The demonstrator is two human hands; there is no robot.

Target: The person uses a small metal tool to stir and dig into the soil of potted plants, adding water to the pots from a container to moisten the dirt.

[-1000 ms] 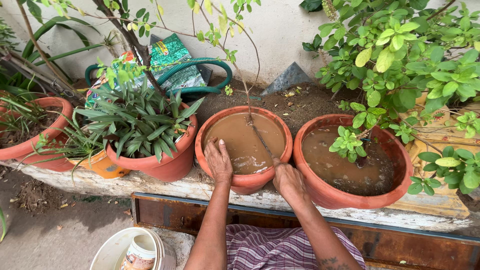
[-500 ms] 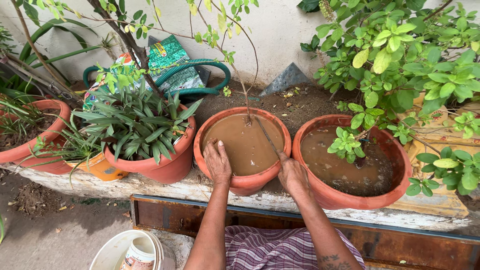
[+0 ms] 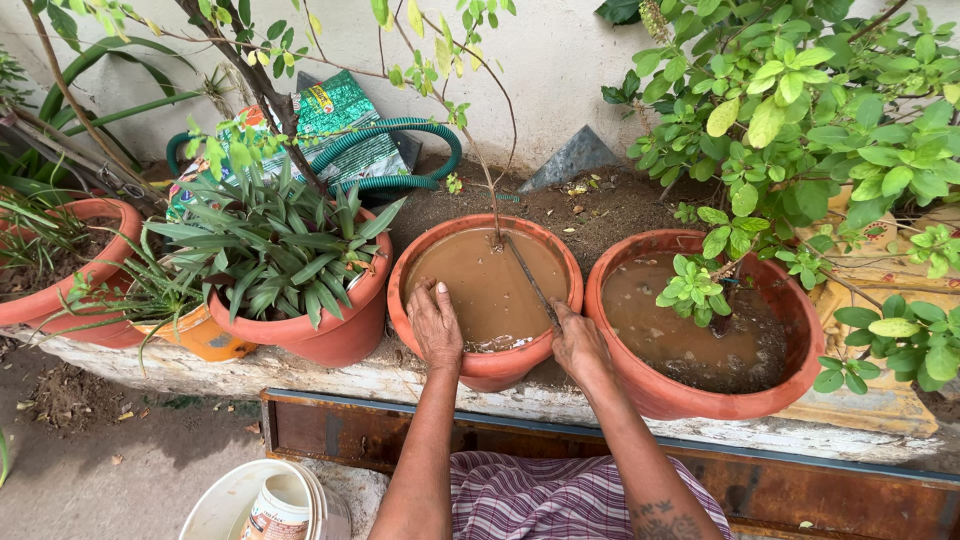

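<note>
Whitewashed ledge [image 3: 330, 375] under flooded terracotta pot [image 3: 486, 366].

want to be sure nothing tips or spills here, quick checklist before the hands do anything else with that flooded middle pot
1. Left hand steadies the middle pot at its near rim: ok.
2. Right hand grips the thin stick, fingers closed: ok.
3. Muddy water stays below the rim: ok.
4. Stick clear of the thin stem: not ok, its tip lies at the stem's base.
5. Pot sits fully on the ledge: cannot tell.
6. Right pot apart from the middle pot: cannot tell.
</note>
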